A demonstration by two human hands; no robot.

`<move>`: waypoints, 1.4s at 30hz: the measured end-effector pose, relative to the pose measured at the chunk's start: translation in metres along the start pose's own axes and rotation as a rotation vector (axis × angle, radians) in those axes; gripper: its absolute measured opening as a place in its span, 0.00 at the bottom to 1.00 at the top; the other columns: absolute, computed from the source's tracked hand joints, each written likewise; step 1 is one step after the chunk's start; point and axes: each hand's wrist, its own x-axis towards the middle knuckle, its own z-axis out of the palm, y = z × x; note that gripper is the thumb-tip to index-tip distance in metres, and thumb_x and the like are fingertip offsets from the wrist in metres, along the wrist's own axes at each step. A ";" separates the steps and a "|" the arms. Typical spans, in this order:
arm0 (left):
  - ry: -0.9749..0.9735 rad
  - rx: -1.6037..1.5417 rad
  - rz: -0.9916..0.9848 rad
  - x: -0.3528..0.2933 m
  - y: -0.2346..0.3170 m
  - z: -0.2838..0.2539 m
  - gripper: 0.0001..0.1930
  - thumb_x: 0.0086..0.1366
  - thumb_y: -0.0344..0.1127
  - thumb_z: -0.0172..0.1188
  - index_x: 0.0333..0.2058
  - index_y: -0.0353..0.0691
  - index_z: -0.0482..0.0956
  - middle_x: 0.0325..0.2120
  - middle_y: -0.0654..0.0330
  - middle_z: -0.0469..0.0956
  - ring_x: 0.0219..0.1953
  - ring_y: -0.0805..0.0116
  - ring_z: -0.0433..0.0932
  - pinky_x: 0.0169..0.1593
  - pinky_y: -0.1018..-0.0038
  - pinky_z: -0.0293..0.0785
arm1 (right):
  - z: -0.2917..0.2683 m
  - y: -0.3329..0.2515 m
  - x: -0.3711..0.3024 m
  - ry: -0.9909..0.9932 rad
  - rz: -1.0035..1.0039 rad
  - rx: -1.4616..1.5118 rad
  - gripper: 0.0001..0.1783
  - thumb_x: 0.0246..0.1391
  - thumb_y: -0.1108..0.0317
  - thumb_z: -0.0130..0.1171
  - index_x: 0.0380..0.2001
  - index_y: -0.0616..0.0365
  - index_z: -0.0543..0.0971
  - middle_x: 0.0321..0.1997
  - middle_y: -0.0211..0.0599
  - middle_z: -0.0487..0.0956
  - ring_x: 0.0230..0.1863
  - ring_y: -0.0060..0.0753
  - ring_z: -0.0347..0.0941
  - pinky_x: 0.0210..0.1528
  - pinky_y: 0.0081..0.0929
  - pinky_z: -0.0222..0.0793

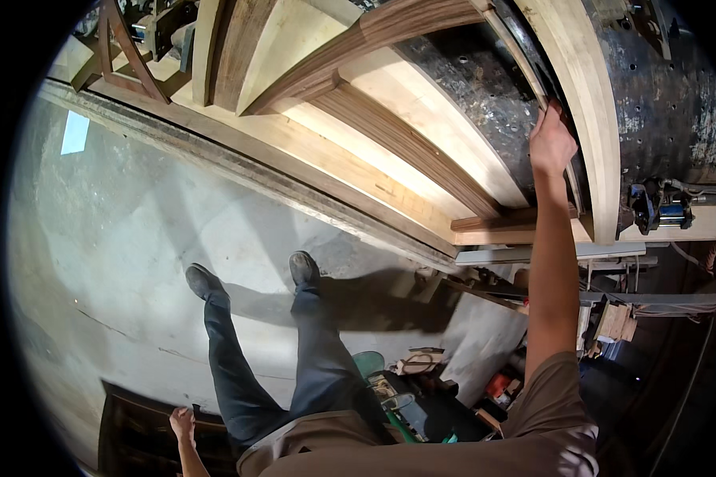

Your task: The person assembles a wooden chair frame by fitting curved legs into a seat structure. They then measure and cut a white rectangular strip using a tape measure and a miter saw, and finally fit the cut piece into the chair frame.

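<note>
At the upper right, my right hand (550, 145) is closed around a thin, light wooden strip (511, 38). The strip runs lengthwise inside the edge of a pale curved board (585, 87), with a dark gap beside it. Left of it lie a brown curved wooden rail (354, 44) and a straight brown striped wooden piece (410, 143), which sit against pale boards on the bench. Low at the left, my left hand (183, 425) hangs beside my body with its fingers curled. Nothing shows in it.
A dark metal bench top (668, 111) with holes lies under the wood. A blue and black clamp (660, 208) sits at its right end. Below the bench, timber offcuts (615, 324) are stacked. A dark box (139, 433) stands on the grey floor (135, 262) at the lower left.
</note>
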 end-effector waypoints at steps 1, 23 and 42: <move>0.013 0.025 0.071 -0.003 0.006 0.017 0.14 0.56 0.29 0.60 0.42 0.32 0.81 0.27 0.60 0.81 0.24 0.72 0.76 0.28 0.74 0.71 | 0.000 -0.004 0.000 0.018 0.005 0.017 0.19 0.63 0.58 0.56 0.55 0.49 0.73 0.23 0.47 0.81 0.24 0.55 0.79 0.26 0.51 0.74; -0.085 -0.587 0.360 -0.075 -0.087 0.088 0.06 0.63 0.19 0.58 0.39 0.27 0.76 0.26 0.68 0.72 0.31 0.78 0.69 0.38 0.79 0.72 | -0.103 -0.081 -0.048 -0.090 0.116 0.255 0.16 0.62 0.70 0.50 0.50 0.69 0.73 0.38 0.55 0.78 0.41 0.52 0.76 0.45 0.48 0.70; 0.225 -0.389 0.488 0.079 0.176 -0.359 0.20 0.59 0.38 0.67 0.48 0.32 0.81 0.40 0.51 0.85 0.43 0.63 0.83 0.47 0.69 0.77 | -0.406 -0.577 -0.029 -1.227 -0.081 0.914 0.18 0.51 0.68 0.55 0.46 0.56 0.83 0.48 0.48 0.83 0.51 0.56 0.78 0.55 0.45 0.74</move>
